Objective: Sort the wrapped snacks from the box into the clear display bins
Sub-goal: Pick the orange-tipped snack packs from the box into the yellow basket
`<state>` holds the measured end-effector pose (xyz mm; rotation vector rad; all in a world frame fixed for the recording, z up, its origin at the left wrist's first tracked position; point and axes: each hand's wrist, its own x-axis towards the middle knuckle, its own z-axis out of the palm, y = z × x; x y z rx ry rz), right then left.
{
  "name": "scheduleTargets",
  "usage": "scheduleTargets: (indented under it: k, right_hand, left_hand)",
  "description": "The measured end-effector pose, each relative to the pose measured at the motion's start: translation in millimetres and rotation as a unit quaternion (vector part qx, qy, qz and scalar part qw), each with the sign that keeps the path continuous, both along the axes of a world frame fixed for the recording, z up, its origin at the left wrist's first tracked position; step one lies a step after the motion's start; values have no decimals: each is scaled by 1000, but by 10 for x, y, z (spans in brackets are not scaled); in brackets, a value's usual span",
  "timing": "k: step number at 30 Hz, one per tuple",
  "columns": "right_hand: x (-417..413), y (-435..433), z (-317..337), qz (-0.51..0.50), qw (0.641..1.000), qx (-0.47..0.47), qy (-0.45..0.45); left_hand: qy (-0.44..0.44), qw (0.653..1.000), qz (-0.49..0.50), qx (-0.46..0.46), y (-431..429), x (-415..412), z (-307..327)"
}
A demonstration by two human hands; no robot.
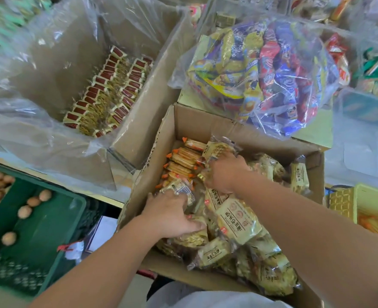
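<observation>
An open cardboard box (pixel 208 123) in front of me holds many beige wrapped snacks (pixel 237 218) and, at its far left, a row of orange-edged cracker packs (pixel 183 158). My left hand (pixel 170 212) reaches into the box's left side and grips a clear-wrapped snack (pixel 181 188), with fingers curled round it. My right hand (pixel 225 172) is deeper in the box, its fingers curled round a beige snack pack (pixel 217 148). Motion blur hides the fingertips of both hands.
A plastic-lined cardboard box (pixel 139 121) with red-and-gold bars (pixel 108 90) stands at the back left. A clear bag of mixed colourful snacks (pixel 272 74) lies on a pale box behind. A green crate (pixel 56 218) with round nuts is at the lower left; clear bins (pixel 365 107) at the right.
</observation>
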<state>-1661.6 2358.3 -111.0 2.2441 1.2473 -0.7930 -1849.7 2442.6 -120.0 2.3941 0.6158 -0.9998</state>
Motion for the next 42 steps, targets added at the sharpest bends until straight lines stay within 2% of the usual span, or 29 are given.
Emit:
scheduleTargets:
  k: [2,6,9,12,16,18,21,26,30,32,36,42]
  right_hand:
    - [-32,-34,-4,28,999,-4,22]
    - [-141,-219,68,95,994,1,49]
    - [-238,-374,103,127,990,9,55]
    - [-242,-432,169,100,993,18,59]
    - [-133,-290,201,43,997,24,52]
    - [-80,-161,133,23,999,15,36]
    - [-19,35,12,-2,1000,14,2]
    - [17,110,-251,-55,996,63,4]
    - [-2,2,-471,-95,989,106,26]
    - [-17,-48,-525,-112,985,124,45]
    - [-21,-56,-566,-118,982,136,60]
    - [61,-77,-616,-103,982,141,69]
  left_hand:
    - [0,1000,28,-11,67,44,-34]
    - [6,999,-37,4,153,268,-172]
    - [3,999,-23,-29,164,407,-242]
    - [-8,999,-26,-23,148,455,-261]
    - [-12,998,-52,31,73,446,-192]
    - [-17,998,-56,20,39,387,-164]
    - [-10,1000,-17,-16,31,271,-180]
    - [-38,998,55,-11,172,269,-157]
    - [-57,992,104,37,247,314,-185]
    - [-26,990,122,61,252,358,-227]
    - [15,992,82,98,254,461,-320]
    - [-65,973,-25,221,216,529,-451]
